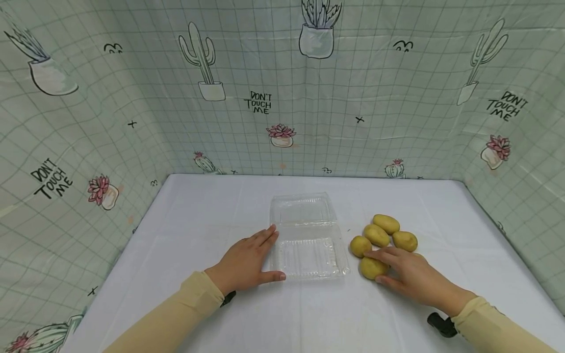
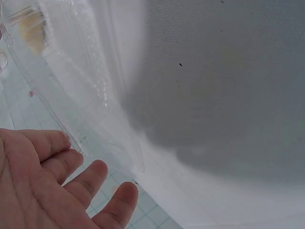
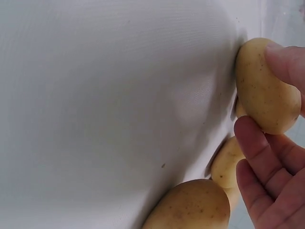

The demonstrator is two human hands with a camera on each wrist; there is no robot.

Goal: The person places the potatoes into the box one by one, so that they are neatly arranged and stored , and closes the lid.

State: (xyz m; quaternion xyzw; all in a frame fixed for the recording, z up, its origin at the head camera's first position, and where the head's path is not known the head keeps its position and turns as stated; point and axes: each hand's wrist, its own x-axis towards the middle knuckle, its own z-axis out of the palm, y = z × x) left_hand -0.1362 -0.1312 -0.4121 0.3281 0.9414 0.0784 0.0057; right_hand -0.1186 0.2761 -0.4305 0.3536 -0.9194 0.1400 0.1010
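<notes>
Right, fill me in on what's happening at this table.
A person is working with both hands. The right hand grips a potato at the near side of a small cluster; whether it has left the white tabletop is hard to tell. The left hand touches the left edge of a clear plastic container, which lies open. The other potatoes in view lie to the container's right, outside it.

Six potatoes [image 1: 376, 235], one container [image 1: 309, 252]
</notes>
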